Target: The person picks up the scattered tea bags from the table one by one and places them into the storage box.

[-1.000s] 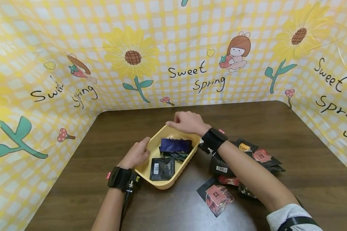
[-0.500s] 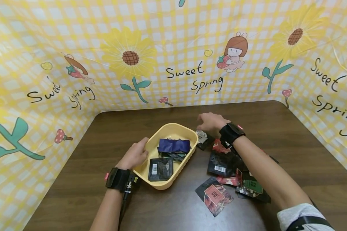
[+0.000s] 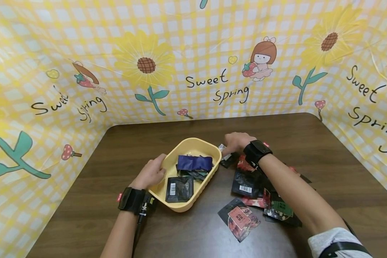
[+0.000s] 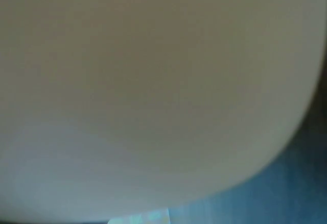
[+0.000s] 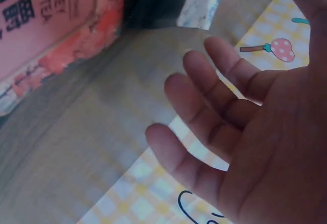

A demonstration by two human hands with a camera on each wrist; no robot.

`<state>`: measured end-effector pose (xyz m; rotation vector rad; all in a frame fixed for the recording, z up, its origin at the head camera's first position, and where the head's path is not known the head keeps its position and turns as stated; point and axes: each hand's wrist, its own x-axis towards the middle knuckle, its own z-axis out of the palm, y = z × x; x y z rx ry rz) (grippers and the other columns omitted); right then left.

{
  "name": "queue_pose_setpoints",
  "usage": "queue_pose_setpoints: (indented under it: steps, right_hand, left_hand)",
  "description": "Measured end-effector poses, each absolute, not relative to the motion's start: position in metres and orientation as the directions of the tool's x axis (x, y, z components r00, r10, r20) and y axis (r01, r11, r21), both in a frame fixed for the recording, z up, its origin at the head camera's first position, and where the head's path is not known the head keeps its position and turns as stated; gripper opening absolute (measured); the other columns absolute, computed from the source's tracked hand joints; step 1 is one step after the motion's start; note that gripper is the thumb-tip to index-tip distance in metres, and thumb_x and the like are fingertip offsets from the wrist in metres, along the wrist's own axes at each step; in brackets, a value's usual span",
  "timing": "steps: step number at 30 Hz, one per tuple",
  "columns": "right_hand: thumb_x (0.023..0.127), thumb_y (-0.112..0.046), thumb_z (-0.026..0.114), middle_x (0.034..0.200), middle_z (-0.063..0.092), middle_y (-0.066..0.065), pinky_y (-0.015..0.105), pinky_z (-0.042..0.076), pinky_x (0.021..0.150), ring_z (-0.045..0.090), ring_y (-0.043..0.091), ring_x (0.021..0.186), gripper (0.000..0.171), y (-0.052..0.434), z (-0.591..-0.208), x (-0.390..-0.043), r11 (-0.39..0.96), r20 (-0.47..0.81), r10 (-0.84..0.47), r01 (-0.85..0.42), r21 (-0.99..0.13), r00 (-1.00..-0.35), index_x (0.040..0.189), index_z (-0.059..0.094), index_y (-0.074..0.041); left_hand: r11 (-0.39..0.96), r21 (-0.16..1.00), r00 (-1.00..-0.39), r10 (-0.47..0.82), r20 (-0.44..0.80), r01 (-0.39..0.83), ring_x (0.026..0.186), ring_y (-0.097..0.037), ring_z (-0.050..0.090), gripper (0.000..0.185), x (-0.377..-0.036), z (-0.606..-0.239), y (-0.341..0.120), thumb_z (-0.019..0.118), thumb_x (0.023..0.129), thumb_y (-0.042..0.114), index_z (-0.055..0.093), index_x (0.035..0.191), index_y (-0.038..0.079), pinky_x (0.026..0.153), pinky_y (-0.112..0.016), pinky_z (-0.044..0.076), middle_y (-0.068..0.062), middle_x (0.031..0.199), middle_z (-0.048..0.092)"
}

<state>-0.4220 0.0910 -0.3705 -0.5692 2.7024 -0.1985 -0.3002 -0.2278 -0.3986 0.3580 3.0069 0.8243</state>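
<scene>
the brown wood-grain bench (image 3: 309,143) is enclosed by a yellow checked cloth backdrop (image 3: 187,53) printed with sunflowers. a smooth yellow plastic tray (image 3: 188,145) with rounded corners is steadied at its near-left rim by the left hand (image 3: 151,173), fingers curled over the edge. 1 dark blue packet (image 3: 194,162) and 1 black packet (image 3: 180,189) lie inside it. flat foil packets (image 3: 249,182) are scattered just right of the tray. the right hand (image 3: 236,142) rests on a small pale-labelled packet (image 3: 225,152) beside the tray; its grip is loose, fingers (image 5: 204,109) spread, nothing clasped.
</scene>
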Motion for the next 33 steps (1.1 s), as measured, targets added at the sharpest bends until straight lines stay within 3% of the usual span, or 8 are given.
queue_pose_setpoints:
  steps: [3, 8, 12, 16, 22, 26, 30, 33]
  right_hand:
    - [0.073, -0.055, 0.069, 0.054, 0.032, -0.006, 0.029, 0.024, 0.049, 0.032, 0.013, 0.048, 0.049, 0.091, -0.376, -0.423, 0.926, -0.354, -0.375, -0.325, -0.194, -0.856, 0.053, 0.043, -0.019]
    - [0.070, -0.057, 0.071, 0.063, 0.042, -0.004, 0.031, 0.032, 0.055, 0.045, 0.015, 0.059, 0.043, 0.091, -0.381, -0.423, 0.925, -0.343, -0.377, -0.327, -0.196, -0.860, 0.063, 0.053, -0.018]
    - [0.070, -0.055, 0.074, 0.083, 0.054, 0.001, 0.032, 0.041, 0.062, 0.053, 0.019, 0.074, 0.053, 0.092, -0.381, -0.422, 0.915, -0.311, -0.387, -0.320, -0.244, -0.868, 0.093, 0.058, -0.011]
    - [0.068, -0.055, 0.076, 0.108, 0.058, 0.008, 0.036, 0.045, 0.073, 0.056, 0.023, 0.091, 0.077, 0.095, -0.378, -0.419, 0.925, -0.309, -0.349, -0.272, -0.267, -0.885, 0.121, 0.045, -0.009]
    - [0.068, -0.057, 0.075, 0.081, 0.053, 0.000, 0.034, 0.038, 0.062, 0.051, 0.019, 0.073, 0.050, 0.098, -0.377, -0.418, 0.932, -0.298, -0.348, -0.295, -0.209, -0.889, 0.086, 0.058, -0.014]
    - [0.067, -0.059, 0.075, 0.075, 0.051, 0.000, 0.033, 0.038, 0.060, 0.049, 0.019, 0.069, 0.048, 0.102, -0.379, -0.421, 0.924, -0.264, -0.376, -0.337, -0.182, -0.888, 0.071, 0.055, -0.016]
    - [0.074, -0.051, 0.075, 0.110, 0.062, 0.014, 0.039, 0.049, 0.080, 0.059, 0.029, 0.099, 0.060, 0.110, -0.381, -0.425, 0.893, -0.245, -0.428, -0.365, -0.261, -0.870, 0.109, 0.063, -0.004]
    - [0.079, -0.041, 0.075, 0.141, 0.046, 0.023, 0.048, 0.041, 0.104, 0.047, 0.037, 0.129, 0.084, 0.115, -0.382, -0.427, 0.872, -0.250, -0.433, -0.333, -0.358, -0.866, 0.141, 0.039, 0.003]
  left_hand:
    - [0.838, 0.499, -0.973, 0.221, 0.059, 0.221, 0.071, -0.018, 0.058, 0.039, -0.300, -0.399, -0.227, 0.051, 0.088, 0.000, 0.049, 0.127, 0.006, 0.059, -0.028, 0.048, -0.013, 0.090, 0.063]
    - [0.835, 0.505, -0.974, 0.221, 0.055, 0.218, 0.072, -0.017, 0.059, 0.038, -0.300, -0.398, -0.225, 0.051, 0.089, 0.000, 0.049, 0.127, 0.005, 0.059, -0.028, 0.048, -0.013, 0.091, 0.064]
    - [0.838, 0.504, -0.976, 0.209, 0.058, 0.209, 0.072, -0.018, 0.059, 0.038, -0.301, -0.397, -0.224, 0.051, 0.089, 0.000, 0.049, 0.126, 0.007, 0.061, -0.028, 0.049, -0.013, 0.092, 0.064]
    - [0.839, 0.501, -0.975, 0.212, 0.062, 0.214, 0.071, -0.018, 0.059, 0.038, -0.300, -0.396, -0.225, 0.051, 0.088, 0.000, 0.049, 0.126, 0.006, 0.060, -0.029, 0.049, -0.012, 0.090, 0.064]
    - [0.837, 0.499, -0.973, 0.222, 0.068, 0.225, 0.071, -0.017, 0.059, 0.038, -0.300, -0.398, -0.226, 0.051, 0.088, 0.001, 0.049, 0.126, 0.006, 0.060, -0.028, 0.048, -0.012, 0.089, 0.064]
    - [0.837, 0.499, -0.973, 0.222, 0.066, 0.225, 0.072, -0.018, 0.059, 0.039, -0.299, -0.398, -0.227, 0.051, 0.088, 0.000, 0.049, 0.126, 0.005, 0.060, -0.029, 0.049, -0.013, 0.090, 0.064]
    - [0.839, 0.497, -0.973, 0.222, 0.062, 0.223, 0.073, -0.018, 0.060, 0.040, -0.299, -0.398, -0.227, 0.052, 0.088, 0.000, 0.049, 0.127, 0.006, 0.062, -0.029, 0.049, -0.014, 0.092, 0.065]
    - [0.842, 0.487, -0.971, 0.229, 0.066, 0.232, 0.073, -0.018, 0.060, 0.040, -0.299, -0.398, -0.227, 0.052, 0.088, 0.000, 0.048, 0.127, 0.005, 0.061, -0.030, 0.049, -0.014, 0.091, 0.065]
